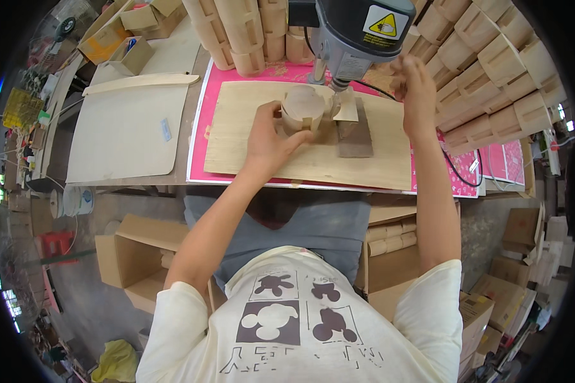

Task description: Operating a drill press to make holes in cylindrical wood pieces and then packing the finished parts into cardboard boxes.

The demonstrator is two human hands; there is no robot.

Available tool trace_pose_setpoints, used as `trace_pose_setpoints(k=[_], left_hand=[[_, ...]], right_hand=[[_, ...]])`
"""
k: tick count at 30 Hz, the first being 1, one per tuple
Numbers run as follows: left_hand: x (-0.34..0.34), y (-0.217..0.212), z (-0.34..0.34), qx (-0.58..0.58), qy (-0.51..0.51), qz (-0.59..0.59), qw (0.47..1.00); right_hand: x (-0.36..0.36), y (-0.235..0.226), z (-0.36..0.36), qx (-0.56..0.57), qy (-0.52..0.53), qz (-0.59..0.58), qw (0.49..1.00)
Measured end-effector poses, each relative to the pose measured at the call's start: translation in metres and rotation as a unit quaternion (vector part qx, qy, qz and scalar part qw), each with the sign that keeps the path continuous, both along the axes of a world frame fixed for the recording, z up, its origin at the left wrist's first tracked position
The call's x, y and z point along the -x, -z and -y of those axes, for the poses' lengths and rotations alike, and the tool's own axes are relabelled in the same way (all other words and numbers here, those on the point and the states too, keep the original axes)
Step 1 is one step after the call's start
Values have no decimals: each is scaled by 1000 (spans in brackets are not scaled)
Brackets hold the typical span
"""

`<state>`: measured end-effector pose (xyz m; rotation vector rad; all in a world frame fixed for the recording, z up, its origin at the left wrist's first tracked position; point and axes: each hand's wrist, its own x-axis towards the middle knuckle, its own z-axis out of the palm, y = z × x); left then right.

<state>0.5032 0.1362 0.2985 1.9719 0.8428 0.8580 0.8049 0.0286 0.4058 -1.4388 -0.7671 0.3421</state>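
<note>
My left hand grips a round, pale wooden cup-like piece by its near left side, thumb in front. The piece stands on a flat wooden board, just left of the chuck of a grey and black drill press. Beside it on the board lies a brown flat strip with a lighter block near its far end. My right hand is raised at the right of the drill head with curled fingers; what they close on is hidden.
Tall stacks of notched wooden pieces rise at the back left and right. A pink sheet lies under the board. A black cable runs along the right. Open cardboard boxes stand below the table edge.
</note>
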Motion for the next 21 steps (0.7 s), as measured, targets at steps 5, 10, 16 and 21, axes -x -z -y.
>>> trace_pose_setpoints(k=[5, 10, 16, 21], left_hand=[[39, -1, 27, 138, 32, -21, 990], [36, -7, 15, 3, -13, -29, 999], [-4, -17, -10, 63, 78, -43, 994], [-20, -17, -19, 82, 120, 0, 989]], right_hand=[[15, 81, 37, 91, 38, -33, 995], [30, 105, 50, 134, -5, -100, 986], [36, 133, 53, 101, 21, -55, 993], [43, 136, 52, 68, 38, -26, 997]])
